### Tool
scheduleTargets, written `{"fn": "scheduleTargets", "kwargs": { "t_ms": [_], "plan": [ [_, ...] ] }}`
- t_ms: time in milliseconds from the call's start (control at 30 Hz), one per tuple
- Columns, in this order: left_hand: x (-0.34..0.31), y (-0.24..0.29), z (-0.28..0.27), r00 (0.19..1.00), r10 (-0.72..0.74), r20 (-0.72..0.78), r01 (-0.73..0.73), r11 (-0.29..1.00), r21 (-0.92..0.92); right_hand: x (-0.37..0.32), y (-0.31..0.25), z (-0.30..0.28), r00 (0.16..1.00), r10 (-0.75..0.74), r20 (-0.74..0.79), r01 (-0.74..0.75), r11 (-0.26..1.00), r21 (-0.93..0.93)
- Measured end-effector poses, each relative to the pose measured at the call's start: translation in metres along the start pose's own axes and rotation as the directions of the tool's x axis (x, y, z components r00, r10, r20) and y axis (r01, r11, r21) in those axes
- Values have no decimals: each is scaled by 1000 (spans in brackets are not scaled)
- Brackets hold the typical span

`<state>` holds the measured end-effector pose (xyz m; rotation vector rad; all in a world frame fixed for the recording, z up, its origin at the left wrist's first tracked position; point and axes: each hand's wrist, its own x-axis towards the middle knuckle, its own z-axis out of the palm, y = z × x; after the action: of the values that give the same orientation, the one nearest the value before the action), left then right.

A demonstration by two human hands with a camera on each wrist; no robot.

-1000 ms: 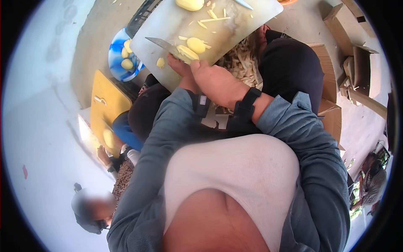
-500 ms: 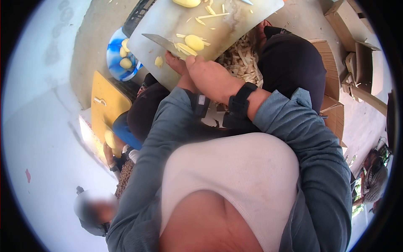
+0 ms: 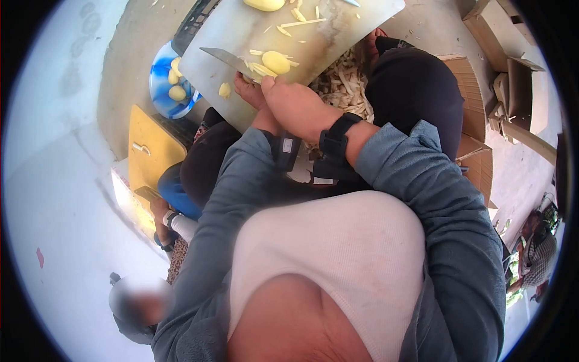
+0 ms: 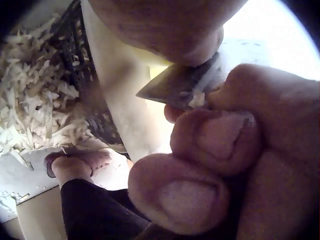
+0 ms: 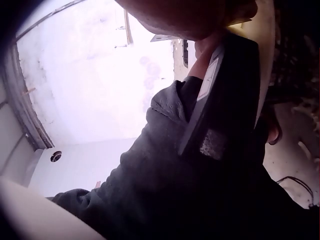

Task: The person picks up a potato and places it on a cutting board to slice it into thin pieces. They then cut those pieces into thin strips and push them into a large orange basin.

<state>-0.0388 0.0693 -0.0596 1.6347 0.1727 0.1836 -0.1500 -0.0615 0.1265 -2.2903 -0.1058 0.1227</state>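
A knife (image 3: 222, 56) points up and left over the white cutting board (image 3: 208, 75), its handle hidden where my right hand (image 3: 298, 108) grips it. My left hand (image 3: 248, 92) is curled beside the blade, partly behind the right wrist; I cannot tell whether it holds anything. In the left wrist view, its fingers (image 4: 180, 197) are bent close to the blade (image 4: 172, 85), with a pale scrap (image 4: 198, 98) at the metal. Just beyond the hands lie cut potato strips (image 3: 261, 69) and a peeled potato (image 3: 276, 62). A potato piece (image 3: 225, 90) sits left of them.
Another potato (image 3: 264, 3) and more strips (image 3: 303, 23) lie farther up the board. Potatoes sit in a blue-and-white bowl (image 3: 158, 99) at left. Peelings (image 3: 344, 90) fill a dark basket below the board's right edge. A second person's hand (image 3: 160, 211) is by a yellow board (image 3: 148, 160).
My hands and the knife keep nearly the same pose at the strips; the whole scene shifts slightly in view. The second person's hand has moved over the potato on the yellow board.
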Motion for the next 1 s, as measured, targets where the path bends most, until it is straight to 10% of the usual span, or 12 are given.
{"fn": "scheduleTargets", "kwargs": {
  "t_ms": [400,533,900,967,1000],
  "plan": [
    [15,-38,-13,996,91,-11,-91,996,18,16,13,17,999,-7,-37,3,994,-112],
    [-26,55,15,974,187,-131,-124,914,386,26,24,26,999,12,-41,-16,995,-101],
    [-16,43,5,985,148,-92,-90,882,463,11,12,11,999,-41,-10,39,985,-170],
    [4,-1,-2,991,-131,-17,123,966,-227,-2,2,-3,996,-82,-18,79,987,-138],
    [-8,24,2,991,-129,-21,121,967,-225,-7,-3,-9,993,-116,-27,113,988,-101]
  ]
}}
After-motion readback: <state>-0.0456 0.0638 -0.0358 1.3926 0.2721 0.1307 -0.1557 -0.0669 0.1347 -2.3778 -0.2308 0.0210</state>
